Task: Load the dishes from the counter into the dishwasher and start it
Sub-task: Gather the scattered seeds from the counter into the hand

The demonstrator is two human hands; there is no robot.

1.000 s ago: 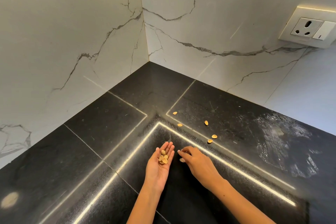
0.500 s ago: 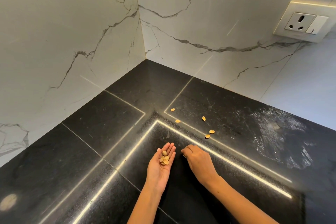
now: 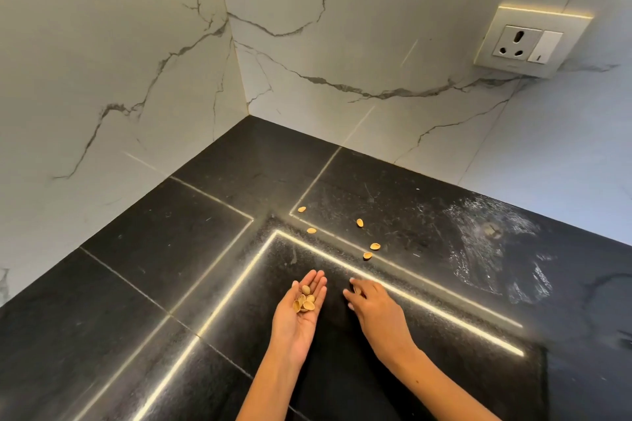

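Left hand lower centre of frame, palm up, fingers straight, cupping a small pile of pistachio shells; right hand just right of it, palm down on the black bench, fingertips curled round what looks like 1 more shell, mostly hidden, so grip reads closed on a shell; 5 loose shells lie scattered mid-frame beyond the hands, apart from each other, 2 nearly touching; no dishes or dishwasher in view, so task's own things cannot be placed; judged step: clearing debris off bench before loading; shells are light, stiff, brittle, slide easily on polished stone; best pinched at the rims with thumb and forefinger, or swept to the cupped palm; wall socket upper right; smeared patch right of shells
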